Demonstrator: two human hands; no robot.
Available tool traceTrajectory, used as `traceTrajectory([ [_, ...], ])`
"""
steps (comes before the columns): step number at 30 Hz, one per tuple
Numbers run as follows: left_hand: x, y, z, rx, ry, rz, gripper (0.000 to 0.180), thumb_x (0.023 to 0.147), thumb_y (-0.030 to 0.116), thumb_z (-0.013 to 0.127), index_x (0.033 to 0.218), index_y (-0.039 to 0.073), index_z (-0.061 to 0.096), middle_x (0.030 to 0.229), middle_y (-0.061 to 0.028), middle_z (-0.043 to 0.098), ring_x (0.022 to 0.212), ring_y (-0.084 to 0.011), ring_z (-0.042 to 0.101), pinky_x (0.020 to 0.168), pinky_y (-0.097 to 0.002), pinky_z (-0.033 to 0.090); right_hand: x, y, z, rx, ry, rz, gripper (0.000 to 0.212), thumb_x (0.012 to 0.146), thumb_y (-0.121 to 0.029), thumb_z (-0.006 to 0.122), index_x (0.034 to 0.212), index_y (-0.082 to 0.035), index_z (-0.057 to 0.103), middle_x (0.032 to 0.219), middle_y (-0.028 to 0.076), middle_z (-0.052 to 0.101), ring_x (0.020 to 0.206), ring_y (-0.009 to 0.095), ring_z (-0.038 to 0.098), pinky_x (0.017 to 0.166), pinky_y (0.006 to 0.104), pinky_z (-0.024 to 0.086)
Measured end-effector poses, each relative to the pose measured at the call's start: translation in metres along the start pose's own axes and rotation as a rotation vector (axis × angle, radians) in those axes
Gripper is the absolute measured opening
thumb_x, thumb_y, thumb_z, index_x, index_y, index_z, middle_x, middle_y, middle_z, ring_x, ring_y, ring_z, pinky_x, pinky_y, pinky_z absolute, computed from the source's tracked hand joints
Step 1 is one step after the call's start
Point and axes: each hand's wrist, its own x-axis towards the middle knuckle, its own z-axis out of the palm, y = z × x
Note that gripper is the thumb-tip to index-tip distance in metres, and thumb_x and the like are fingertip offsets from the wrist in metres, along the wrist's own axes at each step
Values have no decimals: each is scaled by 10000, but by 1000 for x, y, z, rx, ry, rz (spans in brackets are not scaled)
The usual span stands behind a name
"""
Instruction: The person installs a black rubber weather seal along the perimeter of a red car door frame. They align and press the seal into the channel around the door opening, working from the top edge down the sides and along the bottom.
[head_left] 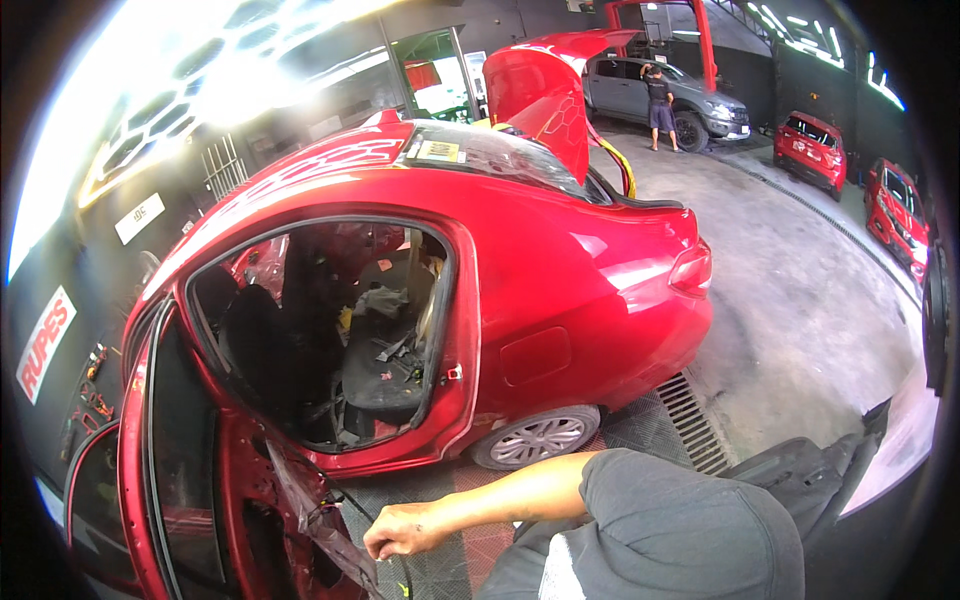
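Observation:
My right hand (400, 530) reaches across from the right, its fingers curled together beside the inner side of the red car's opened rear door (185, 470). What the fingers hold, if anything, is too small to make out. Crumpled, translucent plastic sheeting (320, 520) hangs from the bare inside of that door, close to the fingertips. A thin black cable (352, 502) passes behind the hand. My left hand is out of view. Through the doorway of the red car (570, 270), a dark rear seat (380, 375) has loose pieces lying on it.
The raised boot lid (540, 100) stands at the car's rear, above the rear wheel (535, 438). Farther back, a person (660, 105) is beside a grey pickup (625, 90). Two red cars (810, 150) are parked at the right. A floor drain grate (690, 425) lies behind the wheel.

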Motion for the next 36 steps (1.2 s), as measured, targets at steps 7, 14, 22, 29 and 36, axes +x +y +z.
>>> traceTrajectory([
  [7,-2,-8,-2,-61,-122,-20,128,936,482,748,978,364,770,1116,17,692,960,-240,657,798,-465,499,31,-11,-24,-80,-15,-95,139,928,-123,707,1004,-13,669,884,158,734,878,363,728,771,473,537],
  [14,18,-47,38,-542,-557,82,292,934,257,754,1191,117,742,1214,-141,698,1061,-345,685,936,-469,533,86,-28,-35,-156,-38,-136,127,923,-129,691,1012,-40,672,880,169,735,874,387,731,753,487,547],
  [22,37,-38,42,-872,-681,-113,205,961,226,756,1080,59,769,1090,-131,721,966,-344,715,847,-415,557,155,-46,-16,52,219,5,166,995,-207,704,1059,-58,739,945,115,761,883,189,748,799,361,588],
  [29,35,-61,48,-911,-739,-205,300,1008,321,708,996,24,748,1052,-97,684,850,-315,710,748,-397,537,215,-112,29,481,303,-136,108,1018,-94,682,1017,10,712,881,49,743,838,98,672,782,289,542],
  [36,43,-68,56,-1040,-951,-320,358,1077,317,618,924,19,745,1040,-65,652,848,-249,666,777,-353,516,265,-133,20,567,422,-182,122,1044,-104,678,1074,7,720,937,47,758,869,92,701,827,262,574],
])
